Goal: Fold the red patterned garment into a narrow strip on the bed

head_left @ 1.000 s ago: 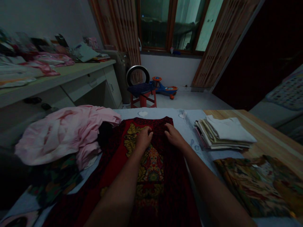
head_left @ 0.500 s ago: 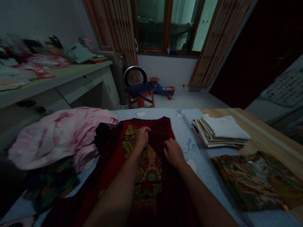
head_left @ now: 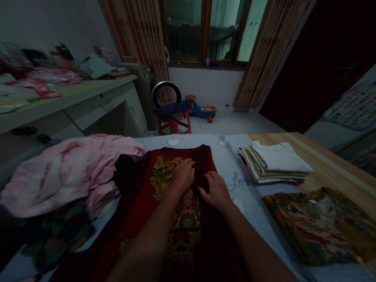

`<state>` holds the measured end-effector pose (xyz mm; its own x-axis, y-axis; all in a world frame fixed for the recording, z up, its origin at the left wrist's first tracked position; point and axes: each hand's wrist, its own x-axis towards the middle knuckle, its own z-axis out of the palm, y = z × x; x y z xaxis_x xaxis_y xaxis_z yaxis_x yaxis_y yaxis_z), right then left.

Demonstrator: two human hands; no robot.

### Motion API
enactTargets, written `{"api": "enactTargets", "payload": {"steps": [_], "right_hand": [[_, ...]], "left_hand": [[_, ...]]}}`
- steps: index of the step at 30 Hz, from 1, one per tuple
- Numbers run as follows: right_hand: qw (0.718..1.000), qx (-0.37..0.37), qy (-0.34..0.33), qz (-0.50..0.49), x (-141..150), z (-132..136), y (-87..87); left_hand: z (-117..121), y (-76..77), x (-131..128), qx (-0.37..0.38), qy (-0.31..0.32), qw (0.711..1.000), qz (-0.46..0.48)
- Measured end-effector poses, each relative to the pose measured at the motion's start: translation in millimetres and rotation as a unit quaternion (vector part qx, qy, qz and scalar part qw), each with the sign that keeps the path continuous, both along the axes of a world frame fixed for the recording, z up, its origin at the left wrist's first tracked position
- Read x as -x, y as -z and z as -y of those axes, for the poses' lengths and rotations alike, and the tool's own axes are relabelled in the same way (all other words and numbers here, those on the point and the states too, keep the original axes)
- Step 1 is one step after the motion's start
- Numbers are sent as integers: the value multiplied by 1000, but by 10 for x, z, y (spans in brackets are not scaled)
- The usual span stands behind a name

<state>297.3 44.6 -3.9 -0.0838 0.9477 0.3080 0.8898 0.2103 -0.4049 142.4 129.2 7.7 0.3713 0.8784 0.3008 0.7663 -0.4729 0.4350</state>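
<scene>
A dark red garment with black patterning and a gold and multicoloured printed panel lies spread over the table, its far edge near the table's back. My left hand rests on the upper middle of it, fingers lying forward over the cloth. Slightly nearer and to the right, my right hand touches the garment's right side, its thumb apart from the bent fingers. Neither hand shows anything gripped. My forearms cover part of the printed panel.
Left of the garment lie a crumpled pink cloth and a dark green patterned cloth. On the right are a stack of folded clothes and a folded brown-green patterned garment. A red stool stands beyond the table.
My right hand has drawn back toward me from the garment's far edge, and its thumb has spread. My left hand has shifted slightly right. The garment's right part now lies flatter.
</scene>
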Motion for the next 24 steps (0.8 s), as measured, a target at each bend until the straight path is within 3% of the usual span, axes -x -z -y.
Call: {"api": "enactTargets", "payload": {"steps": [3, 6, 9, 13, 18, 22, 24], "right_hand": [[998, -3, -2, -58, -56, -38, 15], [994, -30, 18, -100, -121, -99, 85], [997, -36, 42, -63, -154, -136, 180], [997, 32, 57, 29, -134, -101, 211], [992, 79, 57, 77, -133, -121, -19], [984, 128, 90, 88, -184, -392, -264], [986, 107, 101, 79, -198, -589, -319]], "left_hand": [[48, 77, -86, 48, 79, 996, 0], [110, 138, -110, 54, 97, 993, -29], [156, 156, -97, 61, 101, 991, -66], [184, 136, -82, 81, 102, 986, -100], [203, 128, -92, 87, 103, 985, -111], [214, 131, -101, 94, 97, 984, -118], [219, 125, -102, 98, 95, 984, -118]]}}
